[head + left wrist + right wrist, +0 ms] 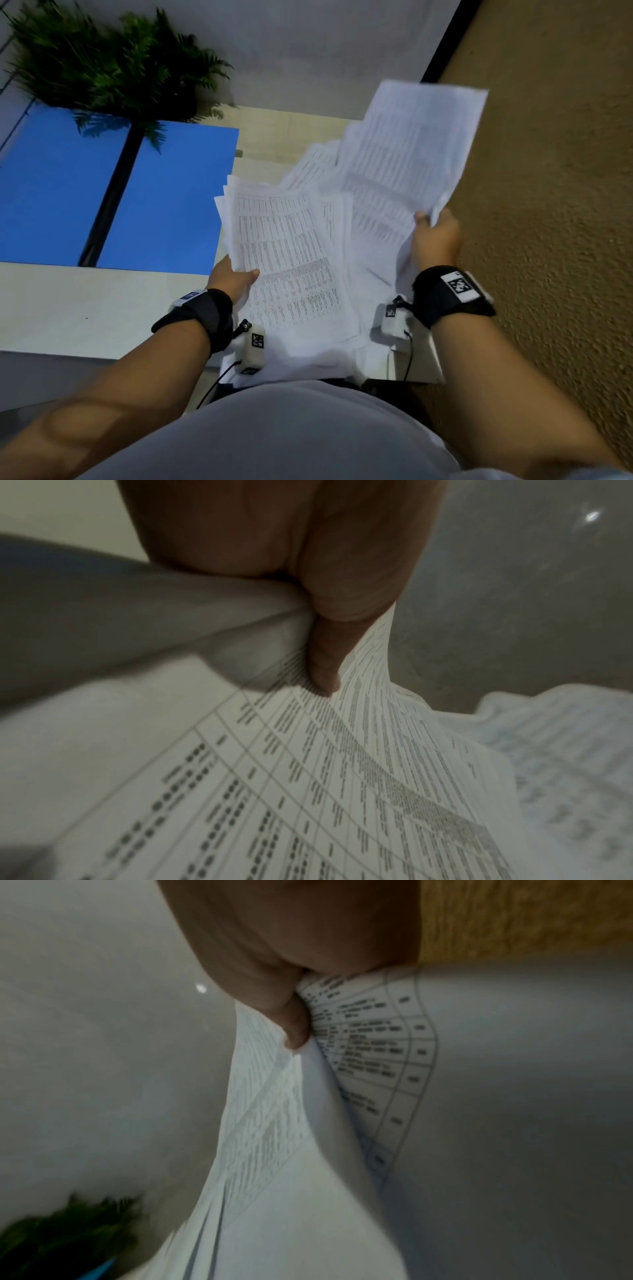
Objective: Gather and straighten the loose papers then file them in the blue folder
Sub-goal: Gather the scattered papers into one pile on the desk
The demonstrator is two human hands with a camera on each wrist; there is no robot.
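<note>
Over the desk: both hands are up with paper in them, seen from the head camera.
Left hand: the left hand (230,278) grips the near left edge of the left sheaf (287,260), thumb (323,666) pressed on the printed top page, the other fingers hidden under the sheets.
Right hand: the right hand (436,236) pinches the near right corner of the right sheaf (407,161), thumb (296,1034) tucked against the pages; this bundle is lifted and tilted away, fanning at its edges.
Loose papers: more loose papers (310,168) lie spread between the two bundles, overlapping at odd angles, all printed with dense tables.
Blue folder: the blue folder (164,195) lies open and flat on the desk (85,308), left of the papers, its dark spine running down the middle; its right edge sits just beside the left sheaf.
Plant: a green fern (102,58) stands at the far left, fronds hanging over the folder's far edge.
Floor: brown textured flooring (548,205) runs along the right.
Wrists: black straps with white tags on both.
</note>
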